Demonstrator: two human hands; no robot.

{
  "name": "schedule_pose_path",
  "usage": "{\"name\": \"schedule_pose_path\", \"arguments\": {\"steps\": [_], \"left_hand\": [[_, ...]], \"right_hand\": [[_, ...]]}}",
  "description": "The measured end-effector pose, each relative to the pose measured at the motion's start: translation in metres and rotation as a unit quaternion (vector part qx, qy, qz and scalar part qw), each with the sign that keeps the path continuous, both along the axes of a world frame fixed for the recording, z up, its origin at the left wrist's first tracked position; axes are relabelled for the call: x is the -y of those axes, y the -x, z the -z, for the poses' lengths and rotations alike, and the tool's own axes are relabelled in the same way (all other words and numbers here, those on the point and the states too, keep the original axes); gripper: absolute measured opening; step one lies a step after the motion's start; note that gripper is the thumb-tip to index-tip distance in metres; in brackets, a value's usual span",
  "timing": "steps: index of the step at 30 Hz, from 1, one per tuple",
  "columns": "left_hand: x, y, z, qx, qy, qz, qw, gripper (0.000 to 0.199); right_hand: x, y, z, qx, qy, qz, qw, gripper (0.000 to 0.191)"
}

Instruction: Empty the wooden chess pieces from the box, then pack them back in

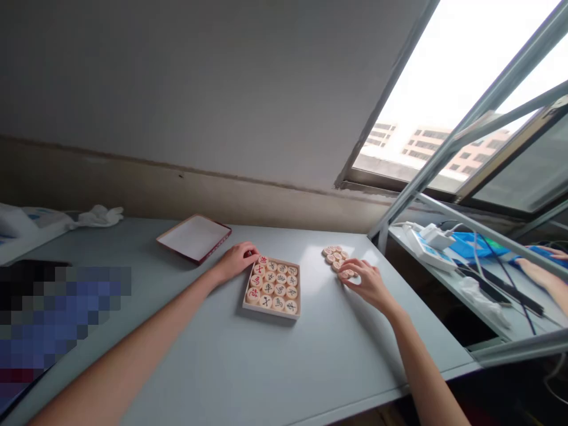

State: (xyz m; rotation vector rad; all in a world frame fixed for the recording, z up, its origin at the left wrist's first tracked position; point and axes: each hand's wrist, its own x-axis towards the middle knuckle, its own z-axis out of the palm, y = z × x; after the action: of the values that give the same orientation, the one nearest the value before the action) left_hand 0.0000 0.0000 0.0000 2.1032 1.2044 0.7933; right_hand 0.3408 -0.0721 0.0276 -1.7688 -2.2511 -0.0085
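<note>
Nearest, the smooth grey table [222, 361], with two bare forearms stretched across. Near the middle, a shallow pale box [271, 313] of round game pieces [279, 290] in rows of four, marked red down the left column, black in the other three. At the box's far left corner, the left hand [237, 260], fingers curled inward beside the corner piece; cannot tell if gripping anything. To the right, apart from the box, a cluster of loose pieces [333, 258] on the table. At the cluster's near end, the right hand [370, 283], half open, thumb and fingertips low by the pieces; cannot tell if holding one. Behind and left of the left hand, a dark red lid [193, 236], white inside upward. Past the metal frame [399, 204], a white power strip [428, 252] and another person's forearm [544, 279]. Farthest, a plain wall [199, 89] and, through a window, pale buildings [432, 145].
</note>
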Motion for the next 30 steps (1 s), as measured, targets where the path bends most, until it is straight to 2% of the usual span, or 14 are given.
{"name": "schedule_pose_path", "arguments": {"steps": [4,7,11,14,17,22,26,30], "left_hand": [[0.001,0.0,-0.001,0.002,0.005,0.0,1.0,0.023],[0.002,0.0,-0.003,-0.002,0.0,0.005,1.0,0.021],[0.002,0.0,-0.005,0.006,-0.007,0.022,1.0,0.021],[0.0,0.0,-0.005,0.015,0.005,0.037,0.999,0.022],[-0.001,0.0,-0.004,0.019,0.014,0.042,0.999,0.022],[-0.002,-0.001,-0.002,0.027,0.013,0.042,0.999,0.017],[0.0,0.0,-0.004,0.016,0.009,0.042,0.999,0.016],[0.004,0.0,-0.007,-0.005,0.002,0.044,0.999,0.018]], "right_hand": [[-0.007,0.019,-0.004,-0.064,-0.02,-0.033,0.997,0.018],[-0.013,0.064,-0.013,-0.073,-0.033,-0.103,0.991,0.02],[-0.024,0.135,-0.02,-0.007,-0.015,-0.204,0.979,0.032],[-0.034,0.162,-0.018,0.021,-0.006,-0.234,0.972,0.026],[-0.04,0.162,-0.014,0.003,0.006,-0.218,0.976,0.02],[-0.037,0.153,-0.01,-0.028,0.001,-0.218,0.976,0.032],[-0.036,0.159,-0.007,-0.036,0.005,-0.229,0.973,0.024],[-0.039,0.154,-0.008,-0.069,-0.007,-0.194,0.978,0.021]]}}
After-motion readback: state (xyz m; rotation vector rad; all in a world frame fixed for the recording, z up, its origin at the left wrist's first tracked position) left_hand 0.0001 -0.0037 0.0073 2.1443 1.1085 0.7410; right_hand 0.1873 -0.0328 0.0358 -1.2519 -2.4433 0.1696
